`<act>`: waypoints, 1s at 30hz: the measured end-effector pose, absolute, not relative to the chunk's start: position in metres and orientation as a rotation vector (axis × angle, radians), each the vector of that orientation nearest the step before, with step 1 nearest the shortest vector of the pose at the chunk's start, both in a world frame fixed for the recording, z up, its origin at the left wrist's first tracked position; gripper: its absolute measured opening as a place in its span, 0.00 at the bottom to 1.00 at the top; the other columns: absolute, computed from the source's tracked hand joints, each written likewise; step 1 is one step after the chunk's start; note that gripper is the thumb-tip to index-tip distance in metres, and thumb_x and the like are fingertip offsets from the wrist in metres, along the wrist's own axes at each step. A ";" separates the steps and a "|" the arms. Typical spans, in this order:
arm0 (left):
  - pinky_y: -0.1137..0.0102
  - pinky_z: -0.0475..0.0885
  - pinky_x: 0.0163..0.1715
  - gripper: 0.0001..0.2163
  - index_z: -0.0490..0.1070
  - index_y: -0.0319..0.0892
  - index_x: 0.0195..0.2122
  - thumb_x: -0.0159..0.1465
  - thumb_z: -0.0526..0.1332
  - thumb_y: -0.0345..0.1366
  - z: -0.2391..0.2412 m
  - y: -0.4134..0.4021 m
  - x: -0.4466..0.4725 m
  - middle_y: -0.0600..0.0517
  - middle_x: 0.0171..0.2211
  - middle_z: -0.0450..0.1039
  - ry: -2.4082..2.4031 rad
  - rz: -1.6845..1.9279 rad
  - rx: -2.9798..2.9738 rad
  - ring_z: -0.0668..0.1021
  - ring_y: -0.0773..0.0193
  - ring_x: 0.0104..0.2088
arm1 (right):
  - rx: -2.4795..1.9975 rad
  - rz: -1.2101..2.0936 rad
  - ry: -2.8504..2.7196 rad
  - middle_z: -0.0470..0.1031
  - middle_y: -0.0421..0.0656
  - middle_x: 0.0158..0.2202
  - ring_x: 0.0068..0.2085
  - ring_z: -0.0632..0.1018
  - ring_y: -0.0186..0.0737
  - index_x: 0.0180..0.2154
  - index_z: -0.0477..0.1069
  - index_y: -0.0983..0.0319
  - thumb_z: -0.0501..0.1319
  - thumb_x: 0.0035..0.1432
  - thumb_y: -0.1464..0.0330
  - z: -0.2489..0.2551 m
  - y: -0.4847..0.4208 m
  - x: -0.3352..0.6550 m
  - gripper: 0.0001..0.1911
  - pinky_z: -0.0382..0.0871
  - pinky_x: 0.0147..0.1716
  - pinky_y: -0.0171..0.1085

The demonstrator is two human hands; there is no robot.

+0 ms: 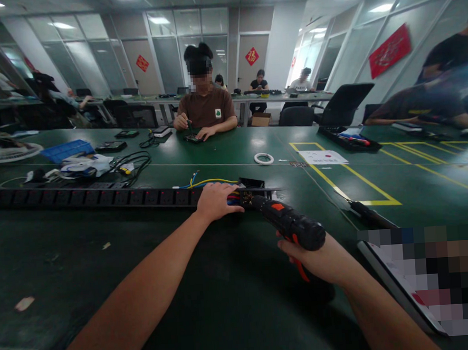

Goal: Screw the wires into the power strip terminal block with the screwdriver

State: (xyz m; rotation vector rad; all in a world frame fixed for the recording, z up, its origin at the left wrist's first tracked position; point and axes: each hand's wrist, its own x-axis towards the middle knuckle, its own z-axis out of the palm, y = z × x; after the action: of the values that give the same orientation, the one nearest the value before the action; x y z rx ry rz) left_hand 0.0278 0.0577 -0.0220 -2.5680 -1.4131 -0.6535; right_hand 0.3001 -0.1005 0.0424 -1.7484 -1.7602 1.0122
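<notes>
The right hand (316,257) grips a power screwdriver (290,221) aimed toward ten o'clock; the left hand (215,202) clasps the socket strip (112,197).

the long power strip (88,198) looked to be black plastic, mostly matt. the power screwdriver (294,223) had a smooth black plastic body with a faint sheen and orange plastic parts. the green tabletop (211,313) was smooth and softly glossy, catching pale reflections. the blue tray (68,152) looked like plastic, the white sheet (320,158) like paper, the box (261,120) like matt cardboard, and the brown shirt (202,111) was matt cloth.
</notes>
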 end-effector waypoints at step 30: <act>0.52 0.68 0.60 0.40 0.76 0.45 0.67 0.63 0.70 0.68 -0.019 0.056 0.026 0.42 0.63 0.80 -1.417 -0.626 -2.596 0.79 0.42 0.61 | -1.724 1.008 -1.760 0.79 0.39 0.26 0.28 0.81 0.44 0.40 0.76 0.59 0.68 0.55 0.61 0.039 -0.100 0.303 0.12 0.74 0.30 0.39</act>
State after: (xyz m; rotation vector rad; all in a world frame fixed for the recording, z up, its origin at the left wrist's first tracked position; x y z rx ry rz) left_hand 0.0260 0.0563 -0.0189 -2.5964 -1.4167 -0.6259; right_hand 0.3026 -0.1000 0.0393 -1.7237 -1.7596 1.0076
